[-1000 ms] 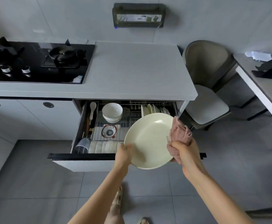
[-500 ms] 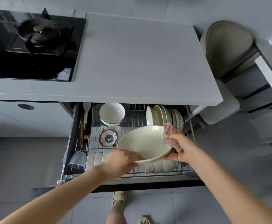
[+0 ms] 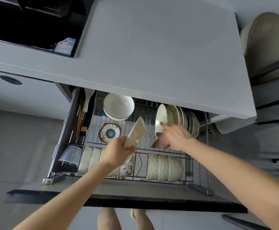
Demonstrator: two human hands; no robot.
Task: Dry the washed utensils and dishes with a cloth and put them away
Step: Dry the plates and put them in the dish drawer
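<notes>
In the head view, the left hand (image 3: 119, 152) has its grip closed on a round cream ceramic plate (image 3: 136, 131), held edge-on over the open wire dish drawer (image 3: 168, 205) under the grey worktop (image 3: 152, 47). The right hand (image 3: 175, 136) grips a pink cloth (image 3: 158, 141), its forefinger touching the racked upright cream plates (image 3: 177, 117).

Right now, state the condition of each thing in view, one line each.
drawer, pulled open.
plate, tilted on edge, gripped at its lower rim by the left hand.
right hand, forefinger touching the racked plates.
cloth, bunched in the right hand, blurred.
racked plates, standing on edge.
stacked bowls, upright, nested.
front bowls, on their sides.
</notes>
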